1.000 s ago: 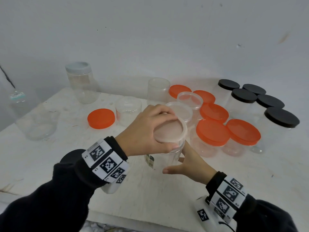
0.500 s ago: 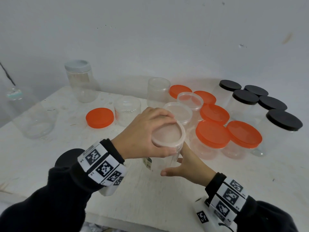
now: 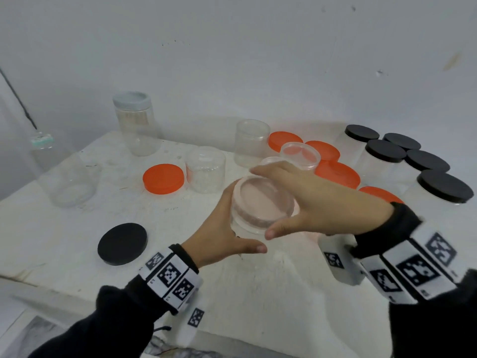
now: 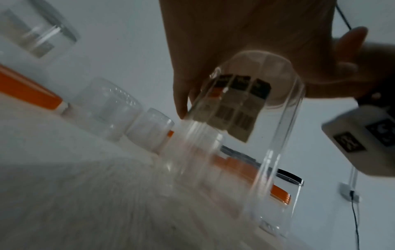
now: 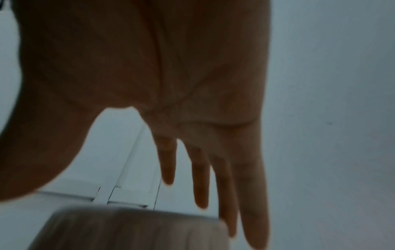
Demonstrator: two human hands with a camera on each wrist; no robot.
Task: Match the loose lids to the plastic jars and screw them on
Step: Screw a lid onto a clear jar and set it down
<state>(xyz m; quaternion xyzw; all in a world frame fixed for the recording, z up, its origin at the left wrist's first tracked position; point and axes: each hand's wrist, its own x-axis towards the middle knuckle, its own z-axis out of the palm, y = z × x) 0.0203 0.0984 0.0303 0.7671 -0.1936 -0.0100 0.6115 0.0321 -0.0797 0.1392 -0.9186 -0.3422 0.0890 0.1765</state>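
Clear jar [image 3: 247,226] empty, clear lid [image 3: 262,202] on.

I read this as a bare recording or test room; a scuffed white table [image 3: 77,241] stands against a blank grey-white wall [image 3: 232,60]; a thin cable [image 3: 18,96] hangs far left; rows of capped jars [image 3: 382,161] sit far right.
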